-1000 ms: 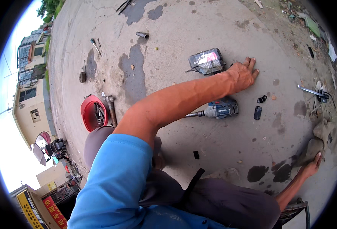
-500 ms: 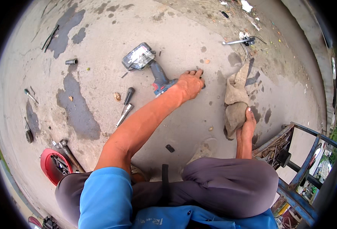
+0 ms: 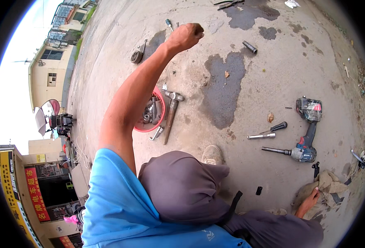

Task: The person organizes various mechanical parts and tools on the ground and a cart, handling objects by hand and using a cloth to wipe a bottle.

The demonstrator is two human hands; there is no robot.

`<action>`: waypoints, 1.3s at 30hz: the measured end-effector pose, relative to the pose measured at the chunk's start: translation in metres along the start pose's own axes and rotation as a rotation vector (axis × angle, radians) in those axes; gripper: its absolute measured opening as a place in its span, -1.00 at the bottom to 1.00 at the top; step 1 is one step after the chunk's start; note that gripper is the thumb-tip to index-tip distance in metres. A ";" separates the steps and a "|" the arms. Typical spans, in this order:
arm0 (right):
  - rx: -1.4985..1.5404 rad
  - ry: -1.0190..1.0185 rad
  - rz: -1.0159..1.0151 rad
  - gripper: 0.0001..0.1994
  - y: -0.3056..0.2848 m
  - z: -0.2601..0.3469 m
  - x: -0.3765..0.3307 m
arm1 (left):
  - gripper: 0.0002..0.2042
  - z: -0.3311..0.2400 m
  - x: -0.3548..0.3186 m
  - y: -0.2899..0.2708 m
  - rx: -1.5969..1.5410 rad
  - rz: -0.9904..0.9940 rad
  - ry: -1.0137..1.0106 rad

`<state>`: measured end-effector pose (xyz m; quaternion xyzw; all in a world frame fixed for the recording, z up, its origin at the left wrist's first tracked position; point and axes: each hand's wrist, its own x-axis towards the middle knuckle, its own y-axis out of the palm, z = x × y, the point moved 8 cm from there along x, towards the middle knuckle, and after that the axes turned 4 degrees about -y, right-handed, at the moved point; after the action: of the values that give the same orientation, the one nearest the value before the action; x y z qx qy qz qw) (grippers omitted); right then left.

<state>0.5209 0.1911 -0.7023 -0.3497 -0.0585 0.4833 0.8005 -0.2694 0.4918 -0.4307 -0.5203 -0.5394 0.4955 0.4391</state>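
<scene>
- The left hand (image 3: pixel 186 35) is raised over the concrete ground (image 3: pixel 248 136), fingers curled tight into a fist; whether it holds anything cannot be told
- The right hand (image 3: pixel 310 200) presses a tan rag (image 3: pixel 327 186) near the cordless drill (image 3: pixel 308 136), fingers spread

Bare concrete lay open between the hammer (image 3: pixel 171 115) beside the red bowl (image 3: pixel 159 120) and the cordless drill (image 3: pixel 307 136), where loose sockets (image 3: pixel 261 135) cluttered the ground.

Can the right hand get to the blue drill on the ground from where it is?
Probably yes. The right hand rests on a tan rag, and the blue drill lies just beyond on bare concrete, nothing between them.
</scene>
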 end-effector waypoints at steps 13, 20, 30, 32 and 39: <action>-0.553 -0.067 -0.257 -0.43 -0.029 0.002 0.024 | -0.48 0.433 -0.324 0.026 -0.116 -0.113 -1.168; -0.637 0.131 -0.130 -0.43 -0.012 -0.002 0.011 | -0.19 0.480 -0.321 0.048 -0.199 -0.074 -1.321; -0.670 0.157 -0.077 -0.47 0.016 0.052 -0.015 | 0.06 0.570 -0.298 0.183 -0.859 0.080 -1.239; -0.744 0.169 -0.207 -0.51 0.017 0.073 -0.014 | 0.02 0.592 -0.303 0.203 -0.846 0.056 -1.285; -0.565 0.224 -0.323 -0.57 -0.001 0.038 -0.056 | -0.12 0.558 -0.243 0.106 -0.640 -0.112 -1.190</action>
<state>0.4761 0.1645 -0.6599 -0.5946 -0.1563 0.2735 0.7397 -0.7900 0.2033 -0.5948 -0.2343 -0.8356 0.4899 -0.0833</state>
